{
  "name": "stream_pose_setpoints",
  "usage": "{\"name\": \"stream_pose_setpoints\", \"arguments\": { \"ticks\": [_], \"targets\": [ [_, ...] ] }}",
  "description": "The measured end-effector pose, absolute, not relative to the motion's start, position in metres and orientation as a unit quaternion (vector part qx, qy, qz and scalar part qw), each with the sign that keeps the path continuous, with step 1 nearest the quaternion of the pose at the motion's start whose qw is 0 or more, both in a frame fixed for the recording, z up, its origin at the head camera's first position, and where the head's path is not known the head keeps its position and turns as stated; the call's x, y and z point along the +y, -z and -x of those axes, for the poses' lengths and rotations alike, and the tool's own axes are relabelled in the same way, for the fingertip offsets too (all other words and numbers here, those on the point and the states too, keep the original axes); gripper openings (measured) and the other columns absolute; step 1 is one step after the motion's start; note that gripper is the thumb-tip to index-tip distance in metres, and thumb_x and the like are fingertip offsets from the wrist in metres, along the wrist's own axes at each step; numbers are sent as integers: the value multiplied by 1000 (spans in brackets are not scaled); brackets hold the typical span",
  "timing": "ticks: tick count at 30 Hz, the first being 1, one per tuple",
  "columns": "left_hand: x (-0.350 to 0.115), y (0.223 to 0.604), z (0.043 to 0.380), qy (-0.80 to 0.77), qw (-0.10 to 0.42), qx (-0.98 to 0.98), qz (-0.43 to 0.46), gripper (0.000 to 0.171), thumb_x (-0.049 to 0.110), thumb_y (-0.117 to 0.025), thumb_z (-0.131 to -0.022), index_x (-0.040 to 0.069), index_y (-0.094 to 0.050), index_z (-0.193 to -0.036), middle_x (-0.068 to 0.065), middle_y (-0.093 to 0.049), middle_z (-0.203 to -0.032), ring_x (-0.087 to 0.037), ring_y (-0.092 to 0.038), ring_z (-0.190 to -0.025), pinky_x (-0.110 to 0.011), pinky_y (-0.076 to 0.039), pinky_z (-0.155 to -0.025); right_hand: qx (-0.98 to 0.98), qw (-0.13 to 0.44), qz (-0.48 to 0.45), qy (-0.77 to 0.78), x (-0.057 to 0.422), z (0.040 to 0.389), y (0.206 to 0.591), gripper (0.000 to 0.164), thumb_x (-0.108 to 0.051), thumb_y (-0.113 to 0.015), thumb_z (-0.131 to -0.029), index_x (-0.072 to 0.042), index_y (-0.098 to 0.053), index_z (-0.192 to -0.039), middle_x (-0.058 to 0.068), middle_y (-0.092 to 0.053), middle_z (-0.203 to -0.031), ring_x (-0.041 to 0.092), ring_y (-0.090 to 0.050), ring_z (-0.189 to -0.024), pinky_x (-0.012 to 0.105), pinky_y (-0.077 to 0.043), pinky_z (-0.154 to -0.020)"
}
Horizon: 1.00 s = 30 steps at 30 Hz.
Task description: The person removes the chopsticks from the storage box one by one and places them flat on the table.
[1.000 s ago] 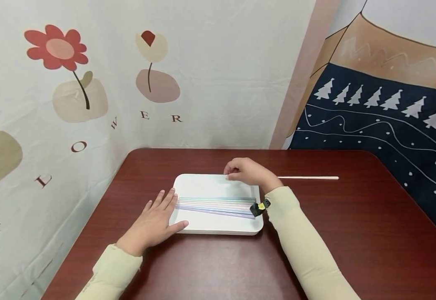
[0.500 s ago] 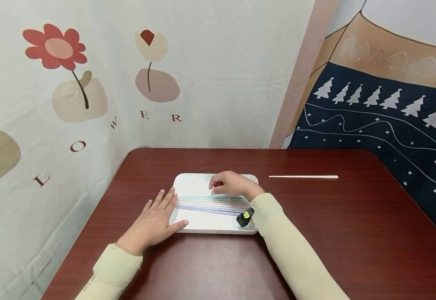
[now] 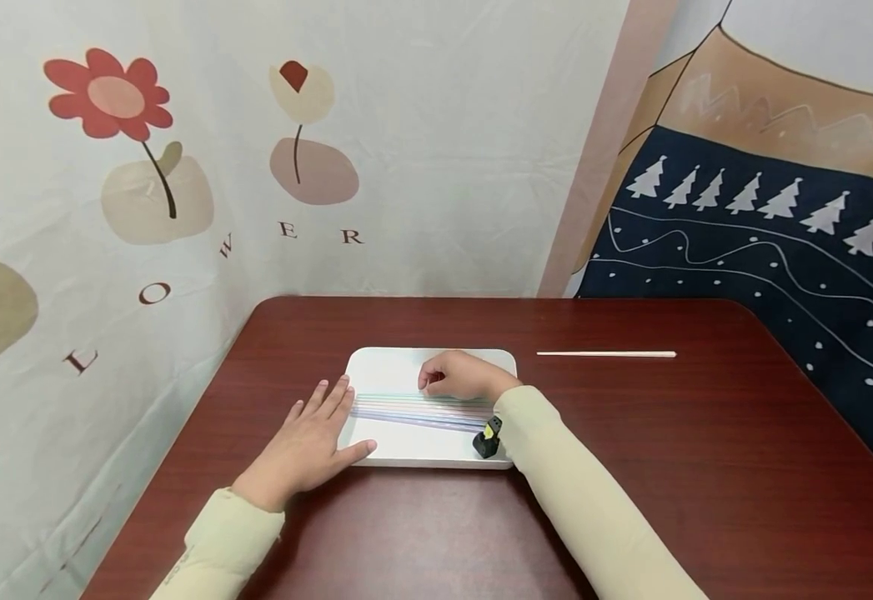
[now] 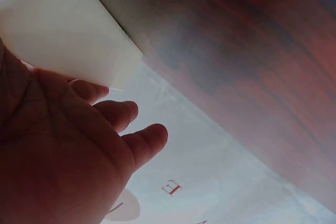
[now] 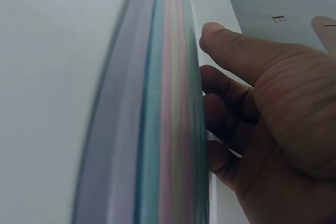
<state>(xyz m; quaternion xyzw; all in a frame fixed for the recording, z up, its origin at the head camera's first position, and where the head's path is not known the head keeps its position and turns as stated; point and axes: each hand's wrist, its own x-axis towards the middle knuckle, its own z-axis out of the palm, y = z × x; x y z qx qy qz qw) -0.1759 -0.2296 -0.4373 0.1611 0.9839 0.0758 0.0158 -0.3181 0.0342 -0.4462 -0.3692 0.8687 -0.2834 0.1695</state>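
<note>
Long thin pastel strips (image 5: 149,129) in purple, teal, pink, yellow and green lie side by side across a white tray (image 3: 391,364). My right hand (image 3: 460,375) is over the tray, its fingers curled. In the right wrist view, the right fingertips (image 5: 212,106) are right at the green side of the strips, with the thumb apart from the fingers. I cannot tell whether this hand pinches a strip. My left hand (image 3: 304,450) spreads straight fingers over the tray's left edge; the left wrist view shows its palm (image 4: 58,129) close to the tray.
A thin whitish stick or strip (image 3: 607,354) lies on the dark red-brown table (image 3: 706,467), right of the tray's far corner. Behind the table hang a pale flower-printed cloth (image 3: 444,167) and a navy tree-patterned one (image 3: 736,242). A small black device (image 3: 487,437) is on my right wrist.
My right hand has come from the tray's far edge down to the far side of the strips, its fingers curling closer over the last half second. The left hand stays put.
</note>
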Motion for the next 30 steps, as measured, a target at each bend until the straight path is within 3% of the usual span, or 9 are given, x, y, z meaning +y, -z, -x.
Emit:
{"name": "stream_pose_setpoints", "arguments": {
  "ticks": [12,30],
  "targets": [
    [-229,440,176,-79,12,984,-160,97,72,-43,-93,-2,-32,-153,-15,-19,-163,-43,-15,-148,-66,-21,-111,879,155,360,271,32,316,450,17,-15,-66,-97,-24,-67,-83,-8,-57,-74,8,-50,-70,25,-44,-68],
    [-228,436,175,-78,13,984,-158,98,75,-40,-92,-2,-31,-153,-15,-19,-163,-42,-15,-148,-66,-21,-111,890,121,367,242,26,313,449,13,-16,-65,-98,-22,-68,-87,-8,-58,-75,7,-50,-71,25,-45,-71]
  ]
}}
